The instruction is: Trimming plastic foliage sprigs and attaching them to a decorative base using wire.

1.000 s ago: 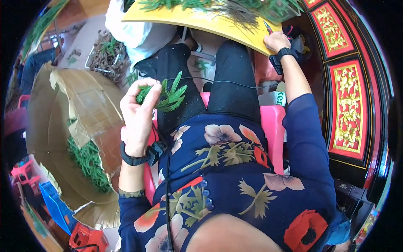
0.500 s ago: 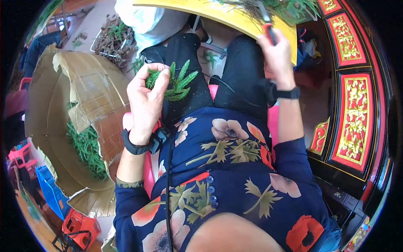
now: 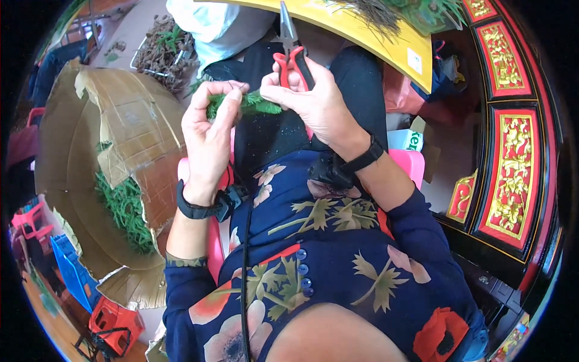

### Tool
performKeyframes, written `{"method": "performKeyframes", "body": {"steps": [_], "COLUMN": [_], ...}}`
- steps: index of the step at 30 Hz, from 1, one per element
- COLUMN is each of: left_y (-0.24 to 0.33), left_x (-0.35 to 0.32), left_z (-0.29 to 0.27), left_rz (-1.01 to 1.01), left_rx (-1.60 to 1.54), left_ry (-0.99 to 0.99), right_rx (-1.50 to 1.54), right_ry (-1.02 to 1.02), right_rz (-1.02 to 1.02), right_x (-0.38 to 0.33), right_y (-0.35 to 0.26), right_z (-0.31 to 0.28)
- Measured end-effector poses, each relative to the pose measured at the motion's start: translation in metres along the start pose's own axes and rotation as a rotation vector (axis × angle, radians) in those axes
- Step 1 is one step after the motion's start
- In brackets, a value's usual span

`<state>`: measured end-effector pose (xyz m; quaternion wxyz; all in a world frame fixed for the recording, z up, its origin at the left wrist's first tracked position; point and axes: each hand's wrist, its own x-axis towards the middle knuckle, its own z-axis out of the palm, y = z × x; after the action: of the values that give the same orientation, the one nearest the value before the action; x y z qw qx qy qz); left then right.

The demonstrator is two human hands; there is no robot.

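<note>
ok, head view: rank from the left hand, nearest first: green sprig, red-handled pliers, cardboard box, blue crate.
1. green sprig: pinched in the left hand.
2. red-handled pliers: just to its right, held by the right hand.
3. cardboard box: on the left, apart from it.
4. blue crate: lower left, beyond the box.

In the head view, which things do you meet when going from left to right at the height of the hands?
Torn cardboard box → left hand → green sprig → right hand with red-handled pliers → red and gold panel.
</note>
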<state>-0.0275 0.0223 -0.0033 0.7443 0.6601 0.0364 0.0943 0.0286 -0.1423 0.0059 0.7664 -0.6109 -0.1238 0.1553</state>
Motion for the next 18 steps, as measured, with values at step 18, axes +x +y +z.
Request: {"method": "performKeyframes", "body": {"steps": [18], "left_y": [0.008], "left_x": [0.003], "left_z": [-0.015], "left_rz": [-0.227], "left_rx": [-0.469], "left_ry": [-0.349], "right_rx": [-1.120], "right_ry": [-0.600], "right_rz": [-0.519], "right_x": [0.027], "right_y": [-0.041], "right_z": [-0.047]}}
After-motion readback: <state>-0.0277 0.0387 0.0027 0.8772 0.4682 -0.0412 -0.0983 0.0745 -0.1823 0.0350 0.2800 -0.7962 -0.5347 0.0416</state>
